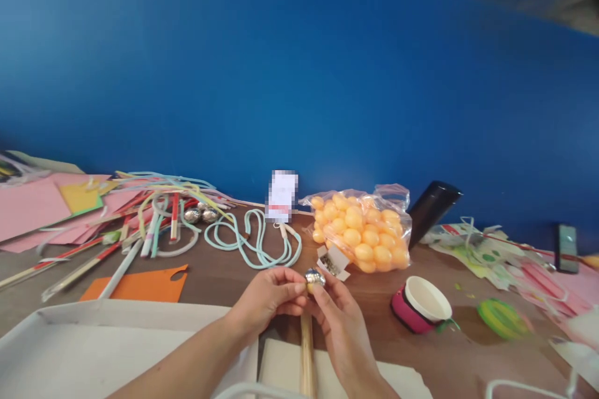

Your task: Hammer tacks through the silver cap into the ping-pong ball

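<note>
A round, mirror-bright silver ball with a yellowish underside sits between the two hands, above the dark brown wooden tabletop. The left hand has a narrow grip, thumb and fingertips drawn together at the ball's left edge; the right hand curls around the other side, its thumb pressed up from below. Pinching a smooth, curved thing from opposite sides probably prevents it from rolling or slipping, and leaves its shiny top uncovered.

A pale, straight wooden stick runs from beneath the fingers towards the near edge, in line with the ball; whether the two are joined is hidden by the hands. The stick crosses a flat cream sheet.

Just beyond the right fingertips stands a small open white cardboard box, its flaps spread, which leaves its tiny contents within easy reach. Behind it, a clear plastic bag gathers many glossy orange-yellow balls, presumably because loose ones would roll away. Two more silver spheres rest to the left, among red-and-cream sticks, whose clutter may hold them in place.
</note>
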A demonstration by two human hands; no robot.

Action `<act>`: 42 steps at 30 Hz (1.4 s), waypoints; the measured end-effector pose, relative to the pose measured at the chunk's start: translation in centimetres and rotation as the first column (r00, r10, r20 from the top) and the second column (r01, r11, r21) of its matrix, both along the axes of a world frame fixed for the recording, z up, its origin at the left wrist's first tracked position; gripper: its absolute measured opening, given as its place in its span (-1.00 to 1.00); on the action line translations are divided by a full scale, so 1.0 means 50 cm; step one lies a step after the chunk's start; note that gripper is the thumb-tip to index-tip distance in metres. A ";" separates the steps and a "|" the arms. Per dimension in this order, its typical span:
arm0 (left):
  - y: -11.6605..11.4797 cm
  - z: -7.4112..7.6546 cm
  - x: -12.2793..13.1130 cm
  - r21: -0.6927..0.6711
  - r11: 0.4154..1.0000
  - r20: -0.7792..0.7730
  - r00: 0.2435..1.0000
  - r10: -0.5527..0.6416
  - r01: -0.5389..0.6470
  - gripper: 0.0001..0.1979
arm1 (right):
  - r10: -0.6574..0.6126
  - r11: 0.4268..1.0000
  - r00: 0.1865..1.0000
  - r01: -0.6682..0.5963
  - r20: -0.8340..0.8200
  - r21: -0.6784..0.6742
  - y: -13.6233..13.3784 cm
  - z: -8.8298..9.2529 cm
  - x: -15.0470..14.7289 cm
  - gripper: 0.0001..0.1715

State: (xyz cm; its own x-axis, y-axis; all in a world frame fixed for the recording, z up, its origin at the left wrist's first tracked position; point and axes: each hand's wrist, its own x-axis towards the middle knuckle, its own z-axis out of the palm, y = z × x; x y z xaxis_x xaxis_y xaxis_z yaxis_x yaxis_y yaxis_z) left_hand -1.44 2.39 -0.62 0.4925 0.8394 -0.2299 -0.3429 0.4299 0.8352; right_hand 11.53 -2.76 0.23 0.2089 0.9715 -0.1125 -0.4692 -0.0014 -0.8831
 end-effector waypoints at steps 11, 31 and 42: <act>-0.007 0.006 -0.004 0.003 1.000 0.058 0.998 -0.031 0.031 -0.82 | 0.061 0.995 0.995 -0.054 -0.077 0.090 -0.005 0.001 0.003 -0.75; -0.009 0.006 -0.005 0.007 0.999 0.085 0.996 -0.034 0.033 -0.84 | 0.058 0.995 0.998 -0.059 0.023 0.085 -0.004 -0.012 0.005 -0.70; -0.008 0.008 -0.006 -0.003 0.998 0.094 0.994 -0.058 0.058 -0.84 | 0.046 0.994 0.998 -0.051 0.048 0.100 -0.005 -0.014 0.007 -0.68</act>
